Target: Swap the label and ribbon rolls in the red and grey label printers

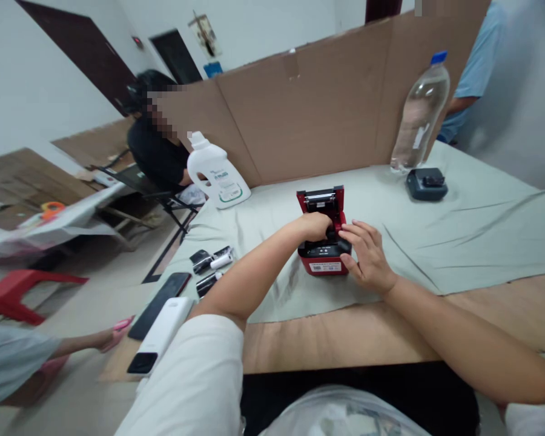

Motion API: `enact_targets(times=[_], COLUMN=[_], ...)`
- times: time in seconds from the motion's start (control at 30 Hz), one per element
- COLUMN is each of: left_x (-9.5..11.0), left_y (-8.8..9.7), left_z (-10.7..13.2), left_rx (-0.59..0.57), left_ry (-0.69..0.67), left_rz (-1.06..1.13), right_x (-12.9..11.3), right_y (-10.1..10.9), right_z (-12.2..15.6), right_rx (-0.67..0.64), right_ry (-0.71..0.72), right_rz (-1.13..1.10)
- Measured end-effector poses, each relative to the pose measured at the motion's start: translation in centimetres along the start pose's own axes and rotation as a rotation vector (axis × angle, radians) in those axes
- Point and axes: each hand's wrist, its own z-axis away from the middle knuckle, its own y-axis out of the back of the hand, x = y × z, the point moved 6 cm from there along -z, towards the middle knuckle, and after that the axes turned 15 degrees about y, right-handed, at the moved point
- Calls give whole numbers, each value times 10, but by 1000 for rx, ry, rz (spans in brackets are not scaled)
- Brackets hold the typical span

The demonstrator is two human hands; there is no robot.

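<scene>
A small red-and-black printer (326, 266) stands on the cloth with its lid (320, 198) raised. My left hand (317, 226) reaches into the opened printer from the left. Its fingers are curled, and the fingertips and whatever they grip are hidden inside. Against the printer's right side rests my right hand (367, 257), fingers stretched out and apart, its thumb near the front corner. A white label (326, 267) with print is stuck on the printer's front.
Black-and-white rolls (211, 260), a dark phone (160, 306) and a white power bank (166, 333) lie left. A white jug (218, 175), a clear bottle (420, 115) and a dark battery-like block (427, 184) stand before a cardboard screen (309, 115). People sit beyond.
</scene>
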Motion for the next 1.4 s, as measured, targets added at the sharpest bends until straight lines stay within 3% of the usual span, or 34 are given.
enact_targets(times=[0.17,0.33,0.43,0.5,0.67,0.8,0.9,1.0,1.1,1.2,1.27,1.4], left_x=[-2,-22,-48,-73,-153,-199,-212,-216,-224,-244,-256,-264], left_y=[-3,7,10,8,-27,-68,-94,-108,-105,-93,-92,-105], left_z=[-4,23,55,80,133,152,157,159,159,156,149,126], left_rx=[53,205,87,-47,-244,-166,-62,24,124,267,257,93], left_ry=[37,-34,-123,-143,44,268,409,463,480,600,696,785], left_rz=[29,522,894,1004,784,470,219,120,227,287,225,133], right_x=[8,10,11,11,9,8,9,9,8,8,8,8], right_y=[-3,-1,-1,-3,-9,-13,-13,-13,-13,-13,-13,-12], right_z=[3,5,5,5,6,6,7,6,5,5,5,6], right_rx=[25,49,47,45,38,25,23,22,25,27,25,22], right_ry=[-4,-6,-12,-10,3,0,-7,-9,0,0,0,6], right_rz=[-11,-49,-67,-79,-123,-147,-152,-149,-147,-152,-153,-151])
